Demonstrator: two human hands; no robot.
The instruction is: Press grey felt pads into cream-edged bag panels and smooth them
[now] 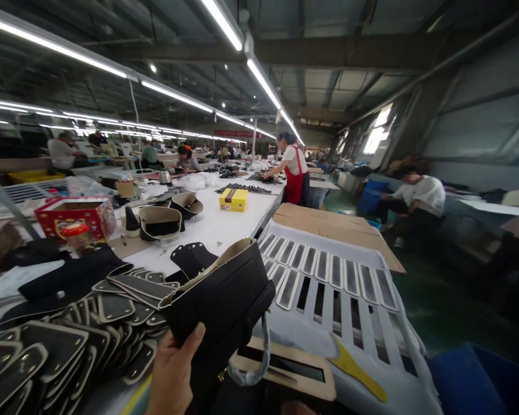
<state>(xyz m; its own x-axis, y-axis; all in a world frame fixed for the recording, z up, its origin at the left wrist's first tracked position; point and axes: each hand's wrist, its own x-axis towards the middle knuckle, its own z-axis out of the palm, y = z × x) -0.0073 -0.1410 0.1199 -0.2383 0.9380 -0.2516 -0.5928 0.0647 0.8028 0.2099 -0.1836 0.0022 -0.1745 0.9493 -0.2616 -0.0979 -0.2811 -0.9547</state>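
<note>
A black bag body (225, 288) with a cream inner edge is held up at the centre, tilted. My left hand (173, 369) grips its lower left side, thumb on the front. A plastic-wrapped handle (263, 346) hangs at the bag's right. Only a blurred sliver of my right hand (297, 408) shows at the bottom edge, its fingers hidden. Black pieces with pale edges (52, 346) lie heaped to the left. Below and right of the bag is a beige frame-shaped piece (324, 377), beside a yellow scraper-like tool (358, 372).
A slatted rack (354, 323) bears rows of dark strips (328, 268). Farther up the white table (207, 222) stand a yellow box (233, 200), open black pieces (160, 223) and a red box (75, 216). A person in a red apron (294, 173) stands beyond.
</note>
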